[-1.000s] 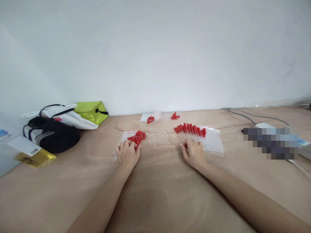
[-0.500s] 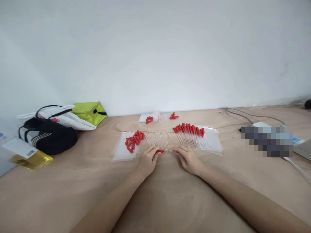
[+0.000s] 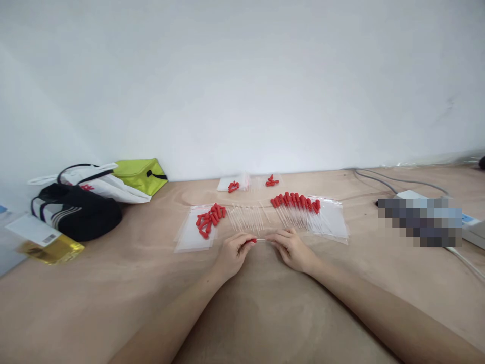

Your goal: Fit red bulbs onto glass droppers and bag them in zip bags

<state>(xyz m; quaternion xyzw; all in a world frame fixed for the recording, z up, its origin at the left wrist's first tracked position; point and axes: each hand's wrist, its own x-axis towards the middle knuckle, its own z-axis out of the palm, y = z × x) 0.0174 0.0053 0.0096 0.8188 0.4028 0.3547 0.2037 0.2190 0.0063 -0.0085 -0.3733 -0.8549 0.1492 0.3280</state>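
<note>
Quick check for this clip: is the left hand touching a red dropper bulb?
Touching: the head view shows a red dropper bulb pinched between the thumb and fingers of the left hand.

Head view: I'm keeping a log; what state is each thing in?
Left hand: pinching a cap.
Held cap: at the tube's end; seating unclear.
Right hand: pinching the tube.
Held tube: partly hidden.
Loose caps: heaped, off tubes.
Bare tubes: lying in a row, uncapped.
Capped tubes: fanned out, caps on.
Clear bags: flat.
White bag: crumpled.
Green bag: opening unseen.
</note>
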